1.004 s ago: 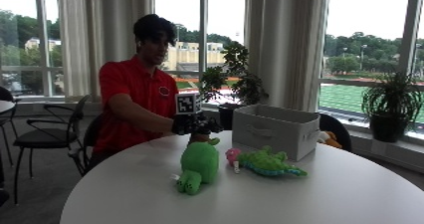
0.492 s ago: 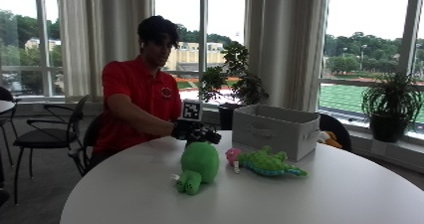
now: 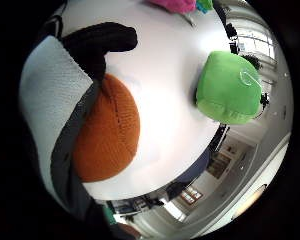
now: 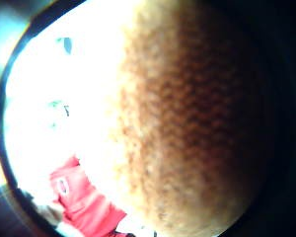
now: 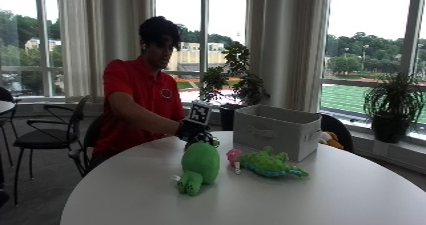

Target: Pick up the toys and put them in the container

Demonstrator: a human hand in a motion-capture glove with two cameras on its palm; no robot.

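From the outside view we see a person in a red shirt (image 5: 136, 102) seated at a round white desk (image 5: 266, 200). The gloved right hand (image 5: 192, 131) is low over the desk's near-person edge, just behind a green plush toy (image 5: 198, 166) that lies on the desk. Whether it touches that toy we cannot tell, and its fingers are too small and dark here for us to say how they stand. Beside the green toy lies a second toy, a green dinosaur with a pink head (image 5: 265, 162), and just behind that stands a grey fabric box (image 5: 279, 130), open at the top. An orange toy (image 5: 331, 139) shows behind the box, at its far side.

In the little-finger-side palm view we see an orange knitted ball-shaped toy (image 3: 107, 130) pressed close against the glove, with a black gloved finger (image 3: 102, 42) curving over it. The green plush toy (image 3: 229, 87) sits on the white desk (image 3: 165, 65) a little apart, and the pink-and-green toy (image 3: 182, 5) is at the far edge.

In the thumb-side palm view the orange knitted surface (image 4: 187, 123) fills most of the frame, and the red shirt (image 4: 79, 197) shows beyond it.
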